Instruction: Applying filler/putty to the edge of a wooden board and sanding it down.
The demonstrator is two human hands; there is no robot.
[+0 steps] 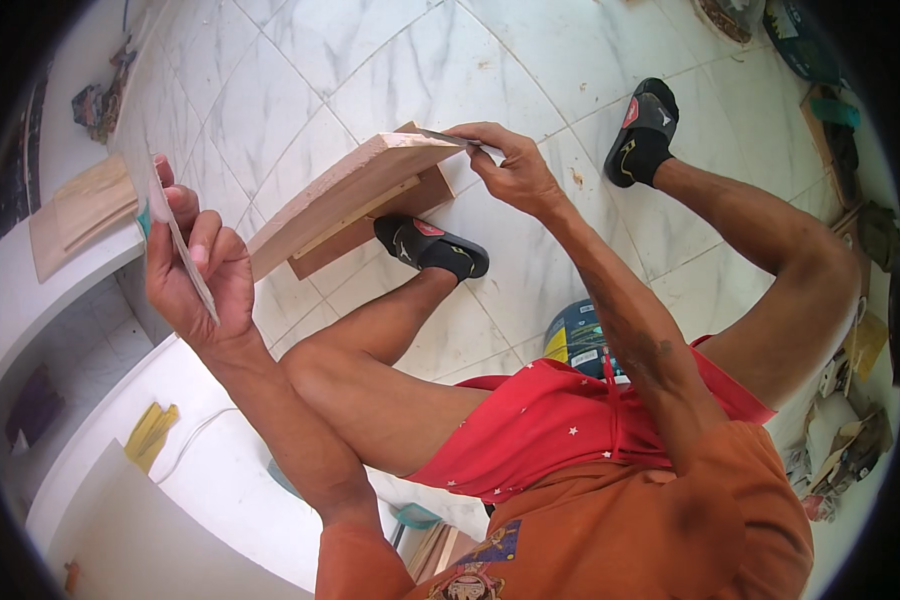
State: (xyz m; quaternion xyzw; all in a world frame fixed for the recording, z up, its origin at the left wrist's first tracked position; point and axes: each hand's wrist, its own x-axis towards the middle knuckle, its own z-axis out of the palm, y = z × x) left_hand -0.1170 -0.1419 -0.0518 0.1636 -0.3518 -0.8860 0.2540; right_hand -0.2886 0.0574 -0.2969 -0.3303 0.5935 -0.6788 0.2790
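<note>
My left hand grips a thin, pale sheet held upright on edge at the left. At upper centre, my right hand holds a thin, flat metal tool against the end of a pale wooden board; its handle is hidden by my fingers. The board leans diagonally, with a second, browner wooden piece behind and below it, near my shoe. Whether the board touches my left hand cannot be seen clearly behind the sheet.
A curved white shelf unit with thin wood sheets runs along the left. I sit low above the tiled floor, legs spread, a dark round bucket beneath me. Scraps and odd items line the right side.
</note>
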